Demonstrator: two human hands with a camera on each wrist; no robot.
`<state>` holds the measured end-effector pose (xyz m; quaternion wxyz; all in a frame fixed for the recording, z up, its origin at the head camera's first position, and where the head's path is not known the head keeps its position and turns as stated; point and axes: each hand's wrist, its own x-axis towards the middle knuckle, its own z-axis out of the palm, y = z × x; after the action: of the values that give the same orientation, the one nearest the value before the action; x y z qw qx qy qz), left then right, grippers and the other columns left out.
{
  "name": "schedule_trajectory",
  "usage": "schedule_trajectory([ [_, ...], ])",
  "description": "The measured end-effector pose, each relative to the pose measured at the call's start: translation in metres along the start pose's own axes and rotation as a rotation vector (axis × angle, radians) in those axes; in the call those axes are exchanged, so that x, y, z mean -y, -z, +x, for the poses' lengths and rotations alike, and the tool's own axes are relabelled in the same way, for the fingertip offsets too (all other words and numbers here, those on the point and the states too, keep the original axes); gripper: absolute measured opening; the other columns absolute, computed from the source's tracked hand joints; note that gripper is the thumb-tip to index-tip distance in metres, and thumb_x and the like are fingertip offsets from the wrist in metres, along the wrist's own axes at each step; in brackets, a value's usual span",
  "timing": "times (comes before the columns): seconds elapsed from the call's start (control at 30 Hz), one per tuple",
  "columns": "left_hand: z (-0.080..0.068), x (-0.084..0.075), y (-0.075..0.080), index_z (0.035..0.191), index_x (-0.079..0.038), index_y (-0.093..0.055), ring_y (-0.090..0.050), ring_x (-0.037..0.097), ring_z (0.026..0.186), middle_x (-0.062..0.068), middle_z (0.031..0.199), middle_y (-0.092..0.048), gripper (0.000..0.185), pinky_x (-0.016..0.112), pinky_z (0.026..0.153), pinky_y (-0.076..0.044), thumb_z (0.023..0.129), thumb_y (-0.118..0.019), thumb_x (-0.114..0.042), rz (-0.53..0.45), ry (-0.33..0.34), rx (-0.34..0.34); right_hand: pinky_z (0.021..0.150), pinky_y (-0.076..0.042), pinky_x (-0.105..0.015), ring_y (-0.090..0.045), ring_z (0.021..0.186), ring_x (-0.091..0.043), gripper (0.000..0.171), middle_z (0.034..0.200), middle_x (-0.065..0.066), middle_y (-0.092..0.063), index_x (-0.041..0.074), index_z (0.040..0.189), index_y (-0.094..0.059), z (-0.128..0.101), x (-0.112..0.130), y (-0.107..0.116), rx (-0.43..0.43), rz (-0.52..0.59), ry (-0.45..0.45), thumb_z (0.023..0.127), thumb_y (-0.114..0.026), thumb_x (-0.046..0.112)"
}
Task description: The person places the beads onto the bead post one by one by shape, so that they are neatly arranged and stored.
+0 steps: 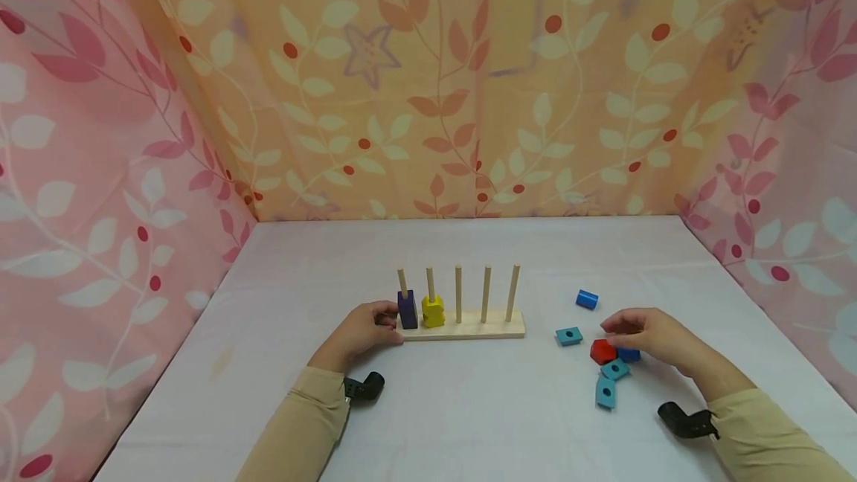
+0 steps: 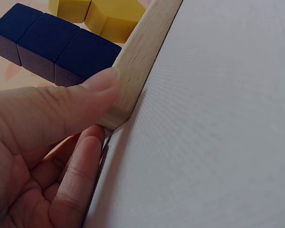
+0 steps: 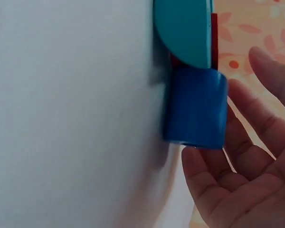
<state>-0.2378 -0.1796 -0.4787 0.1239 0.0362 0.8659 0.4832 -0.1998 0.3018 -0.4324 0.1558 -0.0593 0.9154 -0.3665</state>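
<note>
A wooden peg board [image 1: 469,327] with several upright pegs stands mid-table. My left hand [image 1: 364,329] grips its left end; in the left wrist view the thumb [image 2: 102,85] lies against the wooden base [image 2: 137,57]. Dark purple blocks [image 1: 407,311] are stacked on the leftmost peg, yellow blocks [image 1: 433,312] on the one beside it. Over at the right, my right hand [image 1: 652,333] hovers with loosely bent fingers around a blue cylinder [image 3: 197,109], holding nothing. That cylinder sits against a red block [image 1: 602,352] and a teal block [image 1: 615,370].
Another blue cylinder [image 1: 587,299] lies behind the group. One teal block [image 1: 569,336] is left of the red block, and a further teal block [image 1: 605,393] lies in front. Patterned cloth [image 1: 435,80] walls the white table at the back and sides.
</note>
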Motion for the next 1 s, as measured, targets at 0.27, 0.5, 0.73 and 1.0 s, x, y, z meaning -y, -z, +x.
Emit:
schedule_trajectory([
  [0.27,0.001,0.002,0.0,0.113,-0.014,-0.061,-0.054,0.015,0.089,0.0,0.096,-0.062,0.051,0.033,0.08,-0.044,0.066,-0.081,-0.014,-0.007,-0.016,0.005,0.08,-0.044,-0.039,-0.051,0.097,-0.023,0.039,0.106,-0.007,-0.06,0.01,0.107,-0.066,0.003,-0.01,-0.002,0.057,-0.04,0.049,0.074,-0.075,0.029],
  [0.5,0.001,0.002,0.001,0.109,-0.014,-0.063,-0.055,0.015,0.087,0.001,0.094,-0.062,0.047,0.032,0.078,-0.044,0.066,-0.081,-0.012,-0.025,-0.036,0.001,0.079,-0.043,-0.037,-0.049,0.098,-0.025,0.033,0.104,-0.005,-0.058,0.013,0.101,-0.068,0.004,-0.008,0.001,0.1,-0.054,0.115,0.073,-0.075,0.028],
  [0.73,0.0,0.001,0.001,0.109,-0.014,-0.063,-0.055,0.015,0.087,0.0,0.094,-0.062,0.047,0.032,0.079,-0.044,0.066,-0.081,-0.012,-0.026,-0.028,-0.003,0.076,-0.046,-0.038,-0.051,0.093,-0.024,0.03,0.101,-0.005,-0.058,0.012,0.099,-0.065,0.008,-0.009,0.0,0.072,-0.106,0.129,0.075,-0.074,0.028],
  [1.0,-0.001,0.0,0.002,0.11,-0.014,-0.063,-0.055,0.015,0.088,0.0,0.094,-0.063,0.048,0.033,0.08,-0.044,0.066,-0.081,-0.012,-0.022,-0.036,-0.001,0.076,-0.045,-0.035,-0.05,0.09,-0.021,0.027,0.094,-0.003,-0.058,0.012,0.095,-0.062,0.012,-0.003,-0.003,0.006,-0.099,0.102,0.075,-0.075,0.023],
])
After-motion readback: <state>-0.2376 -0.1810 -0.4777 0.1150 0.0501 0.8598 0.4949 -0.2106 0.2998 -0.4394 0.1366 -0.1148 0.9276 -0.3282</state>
